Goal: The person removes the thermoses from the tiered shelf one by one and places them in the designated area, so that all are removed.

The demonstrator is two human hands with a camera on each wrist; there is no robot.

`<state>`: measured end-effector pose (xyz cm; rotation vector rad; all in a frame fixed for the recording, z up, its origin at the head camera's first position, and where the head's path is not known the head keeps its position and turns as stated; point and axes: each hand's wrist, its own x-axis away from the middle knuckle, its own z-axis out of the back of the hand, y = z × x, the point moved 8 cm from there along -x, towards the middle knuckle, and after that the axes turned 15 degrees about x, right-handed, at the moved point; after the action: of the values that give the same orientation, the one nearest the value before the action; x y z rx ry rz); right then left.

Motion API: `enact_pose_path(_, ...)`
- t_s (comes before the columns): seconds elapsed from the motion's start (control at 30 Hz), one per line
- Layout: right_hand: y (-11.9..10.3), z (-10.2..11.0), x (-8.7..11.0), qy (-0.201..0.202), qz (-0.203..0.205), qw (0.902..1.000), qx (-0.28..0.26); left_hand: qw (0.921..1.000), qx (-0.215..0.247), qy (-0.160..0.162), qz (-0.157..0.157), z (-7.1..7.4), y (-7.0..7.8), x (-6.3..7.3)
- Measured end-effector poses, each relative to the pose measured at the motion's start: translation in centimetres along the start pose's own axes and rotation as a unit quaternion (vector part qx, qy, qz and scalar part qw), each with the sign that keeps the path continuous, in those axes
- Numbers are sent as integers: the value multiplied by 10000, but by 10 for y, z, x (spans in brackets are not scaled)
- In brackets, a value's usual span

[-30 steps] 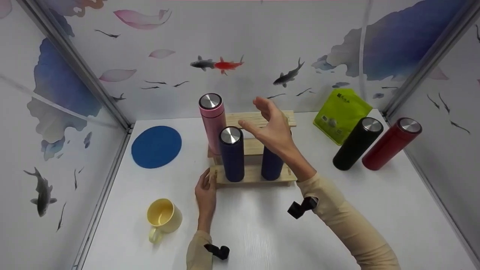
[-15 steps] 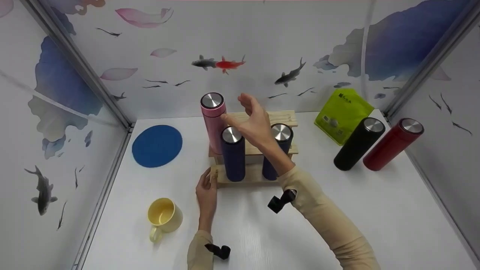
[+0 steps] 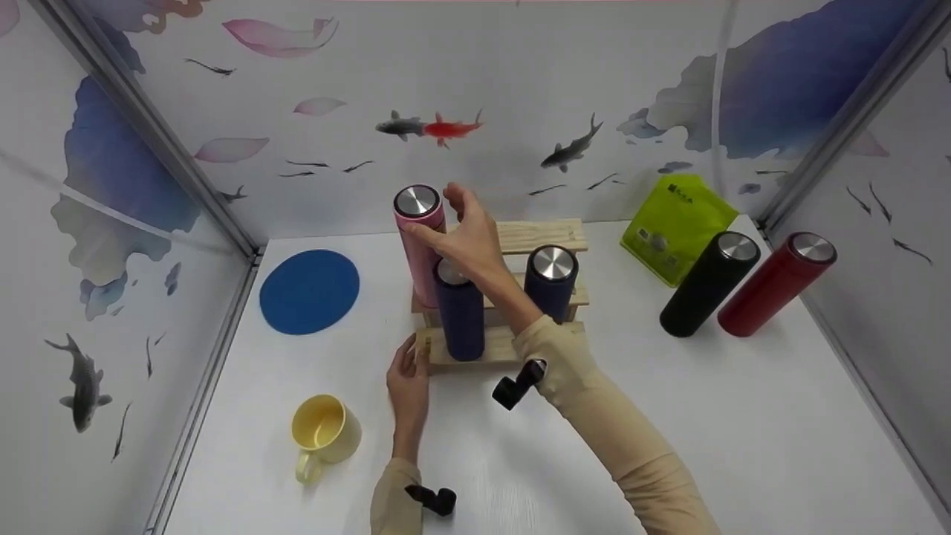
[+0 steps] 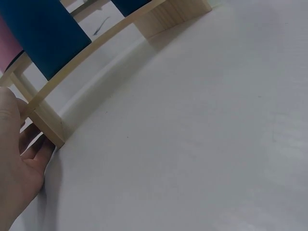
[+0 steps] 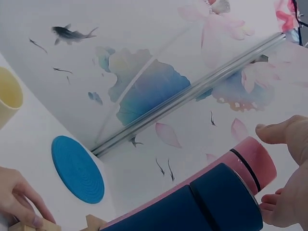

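A stepped wooden rack (image 3: 499, 345) stands mid-table, bearing a pink thermos (image 3: 420, 264) on its middle step and two navy thermoses on its front step. My left hand (image 3: 408, 383) grips the rack's front left corner; in the left wrist view its fingers curl about the wooden leg (image 4: 47, 127). My right hand (image 3: 473, 238) reaches over the left navy thermos (image 3: 463, 323), thumb and fingers spread beside the pink thermos's cap. In the right wrist view a gap shows between that hand (image 5: 291, 192) and the pink thermos (image 5: 257, 159). My right forearm partly hides the right navy thermos (image 3: 551, 286).
A blue round mat (image 3: 309, 292) and a yellow mug (image 3: 327, 429) lie on the left. Towards the right stand a black thermos (image 3: 698, 293), a red thermos (image 3: 773, 290) and a green pouch (image 3: 676, 227). Printed panels (image 3: 520, 67) wall the table's back and sides.
My right hand has moved left, from above the right navy thermos to beside the pink thermos's cap. The left hand keeps its hold on the rack's corner.
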<state>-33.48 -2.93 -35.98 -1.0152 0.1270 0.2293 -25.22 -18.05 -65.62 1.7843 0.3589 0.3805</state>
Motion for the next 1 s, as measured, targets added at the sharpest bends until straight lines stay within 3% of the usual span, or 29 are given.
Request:
enact_pose_path(0.27,-8,-12,-7,-88,146,9998,77,10000,22,-28,20,0,1,0)
enact_pose_path(0.5,-8,-13,-10,103,371,9990,225,9999,18,-94,-112,1,3,0)
enact_pose_path(1.0,-12,5,-8,438,556,9972,228,10000,-8,-52,-81,1,1,0)
